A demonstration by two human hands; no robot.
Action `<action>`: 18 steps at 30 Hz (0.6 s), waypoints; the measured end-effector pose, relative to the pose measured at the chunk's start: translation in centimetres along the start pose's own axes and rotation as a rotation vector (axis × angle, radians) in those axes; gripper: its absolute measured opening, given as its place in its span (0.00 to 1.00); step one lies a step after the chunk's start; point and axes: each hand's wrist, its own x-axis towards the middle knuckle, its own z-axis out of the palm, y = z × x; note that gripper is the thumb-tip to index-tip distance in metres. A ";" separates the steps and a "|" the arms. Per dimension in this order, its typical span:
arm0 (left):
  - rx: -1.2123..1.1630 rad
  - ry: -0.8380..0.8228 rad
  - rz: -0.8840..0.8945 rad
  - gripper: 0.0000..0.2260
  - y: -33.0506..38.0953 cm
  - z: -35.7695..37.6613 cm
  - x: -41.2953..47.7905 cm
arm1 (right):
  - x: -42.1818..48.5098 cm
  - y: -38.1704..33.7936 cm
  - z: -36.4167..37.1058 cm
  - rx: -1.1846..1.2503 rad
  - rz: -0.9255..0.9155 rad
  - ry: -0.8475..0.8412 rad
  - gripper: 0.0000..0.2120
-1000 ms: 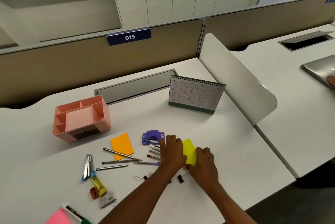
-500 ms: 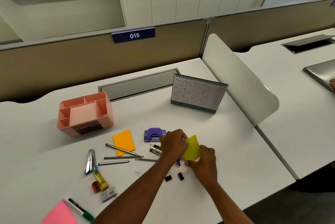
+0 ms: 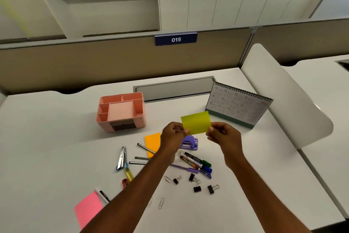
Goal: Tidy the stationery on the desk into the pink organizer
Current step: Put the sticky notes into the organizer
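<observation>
Sticky pads (image 3: 196,122) three; binder clips (image 3: 197,188) four; pencils (image 3: 146,148) three; organizer (image 3: 120,112) one.

Head-worn view, forward-down over desk (image 3: 56,138)

The organizer (image 3: 120,112) stands on the desk (image 3: 47,138) toward the back left, with the cable tray (image 3: 174,89) behind and to its right. The calendar (image 3: 238,105) stands at the back right, beside the divider (image 3: 283,96). Both hands, left hand (image 3: 172,136) and right hand (image 3: 223,136), hold a sticky note (image 3: 196,122) up above the hole punch (image 3: 189,143), between organizer and calendar. A second note pad (image 3: 152,141) lies left of the punch. The stapler (image 3: 121,158) lies further left. Markers (image 3: 196,162) lie in front of the punch, binder clips (image 3: 196,185) nearer still. Another pad (image 3: 87,208) sits at the front left.
</observation>
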 end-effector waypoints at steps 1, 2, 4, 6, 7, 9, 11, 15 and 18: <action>0.002 -0.002 0.009 0.09 0.5 -1.3 0.2 | 0.6 -0.7 1.2 -0.056 -0.057 -0.018 0.07; 0.000 -0.007 0.013 0.10 1.0 -2.6 0.4 | 1.1 -1.4 2.5 -0.113 -0.114 -0.044 0.07; -0.017 -0.004 0.050 0.11 2.2 -5.3 1.0 | 2.2 -2.6 5.2 -0.231 -0.231 -0.113 0.07; -0.005 0.045 0.116 0.13 3.7 -8.1 1.5 | 3.3 -3.6 8.1 -0.358 -0.363 -0.167 0.07; 0.021 0.093 0.158 0.15 4.4 -9.4 1.8 | 3.9 -4.0 9.5 -0.410 -0.426 -0.178 0.07; 0.114 0.216 0.234 0.18 5.5 -12.1 2.7 | 4.9 -4.7 12.7 -0.483 -0.559 -0.195 0.07; 0.195 0.294 0.311 0.21 6.5 -14.2 3.6 | 5.9 -5.5 15.4 -0.544 -0.683 -0.203 0.08; 0.273 0.309 0.476 0.17 8.7 -17.9 5.7 | 7.5 -6.6 21.0 -0.633 -0.824 -0.231 0.10; 0.303 0.350 0.540 0.09 9.9 -19.9 7.0 | 8.7 -7.1 24.3 -0.682 -0.869 -0.254 0.09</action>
